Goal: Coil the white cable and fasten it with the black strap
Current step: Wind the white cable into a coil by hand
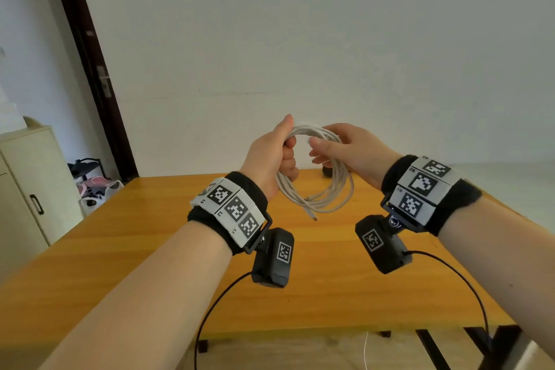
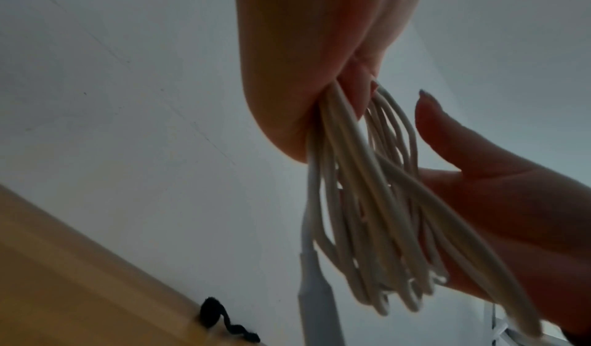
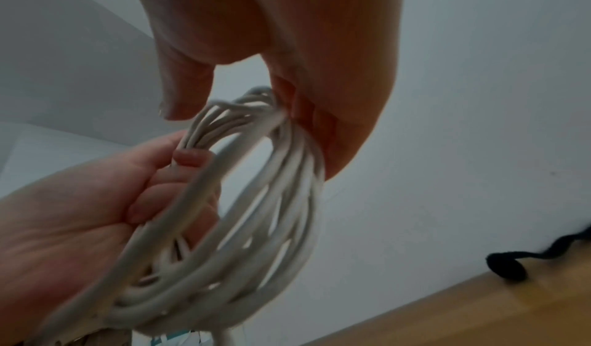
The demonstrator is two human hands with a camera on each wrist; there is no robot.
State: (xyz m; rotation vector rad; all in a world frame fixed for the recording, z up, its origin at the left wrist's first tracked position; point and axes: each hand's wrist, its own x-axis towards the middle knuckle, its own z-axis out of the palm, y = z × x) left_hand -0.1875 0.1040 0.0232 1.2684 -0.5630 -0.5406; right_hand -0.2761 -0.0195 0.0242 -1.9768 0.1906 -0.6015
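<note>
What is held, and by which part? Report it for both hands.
The white cable, already coiled. The left hand grips the loops' left side in a fist; the right hand holds their upper right side. The black strap lies unheld on the table.

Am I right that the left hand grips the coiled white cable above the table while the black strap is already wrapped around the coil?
Not quite: the black strap still lies on the table, as the right wrist view shows. The left hand does grip the coiled white cable.

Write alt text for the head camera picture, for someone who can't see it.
Two bare hands hold a coiled white cable above a wooden table. The left hand grips one side of the coil, the right hand holds the other side, and a plug end dangles below.
</note>
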